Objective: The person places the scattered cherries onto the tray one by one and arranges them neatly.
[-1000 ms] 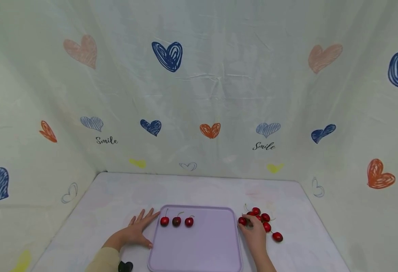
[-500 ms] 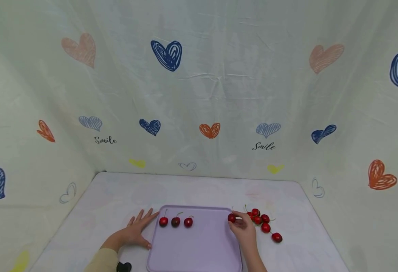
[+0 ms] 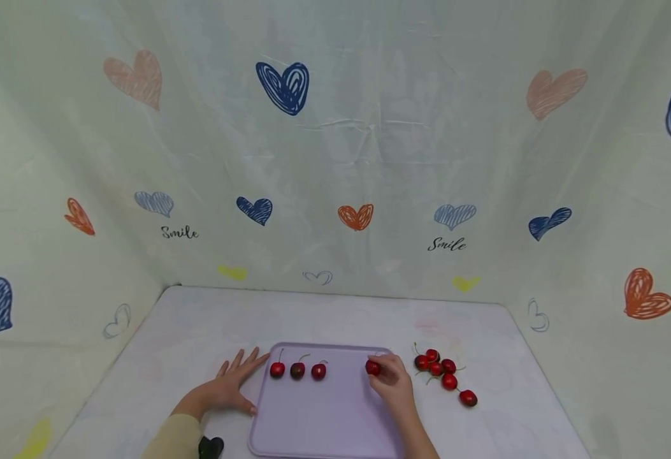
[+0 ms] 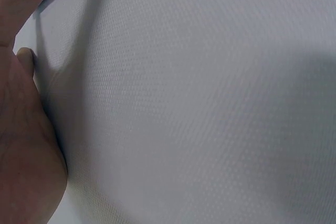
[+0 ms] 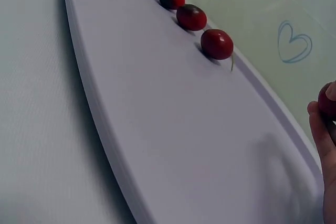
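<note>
A light purple tray (image 3: 324,414) lies on the table, with three red cherries in a row near its far left corner; the rightmost cherry (image 3: 318,371) has a thin stem. My right hand (image 3: 394,386) pinches another cherry (image 3: 373,368) between thumb and fingers over the tray's right part. In the right wrist view the held cherry (image 5: 328,100) shows at the right edge, partly cut off. My left hand (image 3: 229,386), fingers spread, rests at the tray's left rim. Only part of the left hand (image 4: 26,145) appears in the left wrist view, beside pale cloth.
To the right of the tray lies a loose cluster of several cherries (image 3: 435,368), with one cherry (image 3: 468,398) a little nearer. A dark heart-shaped thing (image 3: 211,447) is by the left sleeve (image 3: 174,438). Behind the white table (image 3: 341,315) hangs a heart-printed curtain (image 3: 335,146).
My right hand has carried a cherry leftward from the cluster beside the tray to above the tray's right part. The left hand has stayed at the rim.
</note>
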The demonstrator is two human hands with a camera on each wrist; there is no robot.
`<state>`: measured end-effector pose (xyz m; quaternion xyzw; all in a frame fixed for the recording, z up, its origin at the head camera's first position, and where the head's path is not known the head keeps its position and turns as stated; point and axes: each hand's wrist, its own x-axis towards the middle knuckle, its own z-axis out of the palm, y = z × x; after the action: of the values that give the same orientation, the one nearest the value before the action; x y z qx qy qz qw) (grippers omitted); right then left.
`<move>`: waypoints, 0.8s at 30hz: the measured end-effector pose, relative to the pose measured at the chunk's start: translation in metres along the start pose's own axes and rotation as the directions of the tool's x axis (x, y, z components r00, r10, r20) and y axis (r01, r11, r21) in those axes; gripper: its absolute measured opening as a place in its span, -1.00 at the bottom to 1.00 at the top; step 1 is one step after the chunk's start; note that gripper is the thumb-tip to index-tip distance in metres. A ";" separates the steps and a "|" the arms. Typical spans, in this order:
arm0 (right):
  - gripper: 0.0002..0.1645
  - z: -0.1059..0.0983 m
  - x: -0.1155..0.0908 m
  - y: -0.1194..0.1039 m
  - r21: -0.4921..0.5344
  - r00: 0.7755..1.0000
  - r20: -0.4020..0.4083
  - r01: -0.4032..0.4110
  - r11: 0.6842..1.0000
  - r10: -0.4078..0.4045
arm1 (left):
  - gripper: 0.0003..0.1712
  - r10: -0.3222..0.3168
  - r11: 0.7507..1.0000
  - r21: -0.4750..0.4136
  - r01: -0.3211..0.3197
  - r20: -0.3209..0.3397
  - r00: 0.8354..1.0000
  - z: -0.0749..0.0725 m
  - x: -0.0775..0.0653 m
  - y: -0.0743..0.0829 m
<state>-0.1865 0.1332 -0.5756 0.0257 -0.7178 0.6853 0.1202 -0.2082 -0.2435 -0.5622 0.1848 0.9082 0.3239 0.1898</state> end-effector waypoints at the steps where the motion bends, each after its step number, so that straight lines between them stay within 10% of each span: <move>1: -0.59 0.003 -0.001 -0.003 0.012 1.000 0.007 0.019 1.000 -0.019 | 0.29 -0.002 1.000 -0.001 0.002 0.000 1.000 0.000 0.000 0.000; 8: -0.61 0.022 -0.007 -0.021 0.098 0.997 0.023 0.074 0.992 -0.077 | 0.30 -0.024 1.000 0.014 0.024 -0.006 1.000 -0.001 0.002 -0.002; 24: -0.62 0.053 -0.007 0.018 -0.163 0.999 -0.004 -0.040 0.986 0.040 | 0.29 -0.032 0.999 0.007 0.032 -0.004 0.999 0.001 0.002 -0.002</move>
<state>-0.1903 0.0807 -0.5959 0.0012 -0.7717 0.6266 0.1085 -0.2101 -0.2435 -0.5648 0.1705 0.9126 0.3178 0.1924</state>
